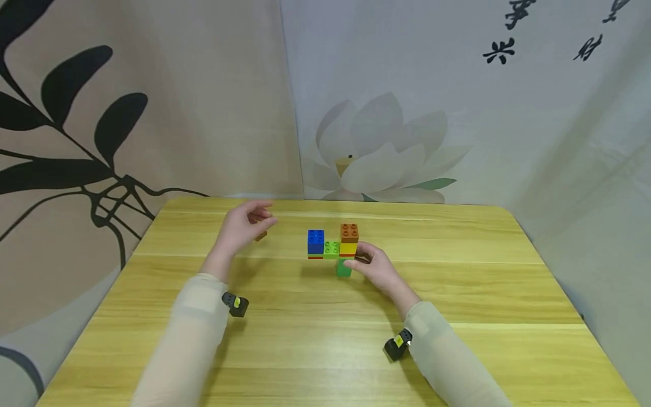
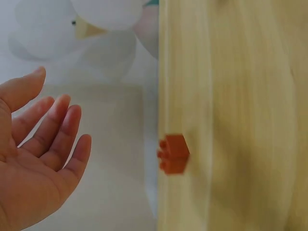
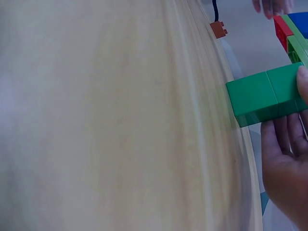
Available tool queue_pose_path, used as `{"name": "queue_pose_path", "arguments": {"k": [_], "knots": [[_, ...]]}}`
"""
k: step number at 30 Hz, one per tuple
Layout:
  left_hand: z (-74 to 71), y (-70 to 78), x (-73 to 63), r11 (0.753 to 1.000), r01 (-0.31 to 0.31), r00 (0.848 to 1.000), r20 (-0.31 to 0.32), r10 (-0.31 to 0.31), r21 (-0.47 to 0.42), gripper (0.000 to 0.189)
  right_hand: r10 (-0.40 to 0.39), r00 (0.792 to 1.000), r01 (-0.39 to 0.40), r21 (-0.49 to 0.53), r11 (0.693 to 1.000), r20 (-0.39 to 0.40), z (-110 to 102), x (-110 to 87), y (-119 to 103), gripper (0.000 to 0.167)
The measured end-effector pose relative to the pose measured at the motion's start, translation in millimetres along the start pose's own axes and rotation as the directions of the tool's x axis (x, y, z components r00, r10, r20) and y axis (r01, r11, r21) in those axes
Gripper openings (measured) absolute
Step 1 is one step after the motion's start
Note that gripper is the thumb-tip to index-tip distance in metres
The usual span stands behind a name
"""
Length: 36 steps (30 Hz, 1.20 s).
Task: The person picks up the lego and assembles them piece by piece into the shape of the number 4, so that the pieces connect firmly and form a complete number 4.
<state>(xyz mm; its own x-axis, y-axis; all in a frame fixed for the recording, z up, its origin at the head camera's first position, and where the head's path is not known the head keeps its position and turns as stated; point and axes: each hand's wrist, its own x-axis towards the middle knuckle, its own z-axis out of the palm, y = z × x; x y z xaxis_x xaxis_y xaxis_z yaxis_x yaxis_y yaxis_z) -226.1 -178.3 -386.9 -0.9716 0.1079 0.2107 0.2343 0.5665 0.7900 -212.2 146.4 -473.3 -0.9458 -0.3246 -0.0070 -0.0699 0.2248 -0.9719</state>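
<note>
A structure of toy building bricks stands on the table, with green bricks (image 1: 343, 268) at its base. Above them, a light green brick (image 1: 331, 249) reaches sideways to a blue brick (image 1: 316, 242) over a red one. On the other end sit a yellow brick (image 1: 348, 249) and a brown-orange brick (image 1: 349, 233). My right hand (image 1: 378, 270) holds the green base from the right, thumb in front; the right wrist view shows two green bricks (image 3: 264, 94) there. My left hand (image 1: 244, 227), fingers loosely bent and holding nothing, hovers by a loose orange-brown brick (image 2: 174, 155).
The wooden table (image 1: 305, 350) spreads around both arms. Behind its far edge hangs a cloth backdrop (image 1: 229, 113) with printed leaves and a lotus. A small black device (image 1: 235, 304) is strapped to the left wrist, another (image 1: 398, 345) to the right.
</note>
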Motion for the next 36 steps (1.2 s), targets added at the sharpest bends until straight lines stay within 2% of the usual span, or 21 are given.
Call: {"name": "queue_pose_path", "arguments": {"k": [7, 16, 26, 36], "knots": [[-9.3, -23.3, 0.4, 0.998, 0.061, 0.998, -0.028, -0.061, 0.000, 0.045, -0.008, 1.000, 0.008, -0.011, 1.000, 0.010, 1, -13.0, -27, 0.038], [-8.7, -41.5, -2.6, 0.992, 0.122, 0.991, -0.050, -0.123, -0.034, 0.046, -0.006, 1.000, 0.006, -0.015, 1.000, 0.005, 1, -14.1, -29, 0.039], [-1.5, -63.8, -3.2, 0.973, 0.221, 0.973, -0.055, -0.225, -0.065, 0.052, 0.006, 1.000, -0.006, -0.015, 1.000, 0.007, 1, -13.1, -29, 0.039], [14.2, -83.0, -6.0, 0.952, 0.275, 0.957, -0.059, -0.285, -0.138, 0.062, 0.011, 1.000, -0.010, -0.022, 1.000, 0.011, 1, -15.2, -32, 0.041]]}}
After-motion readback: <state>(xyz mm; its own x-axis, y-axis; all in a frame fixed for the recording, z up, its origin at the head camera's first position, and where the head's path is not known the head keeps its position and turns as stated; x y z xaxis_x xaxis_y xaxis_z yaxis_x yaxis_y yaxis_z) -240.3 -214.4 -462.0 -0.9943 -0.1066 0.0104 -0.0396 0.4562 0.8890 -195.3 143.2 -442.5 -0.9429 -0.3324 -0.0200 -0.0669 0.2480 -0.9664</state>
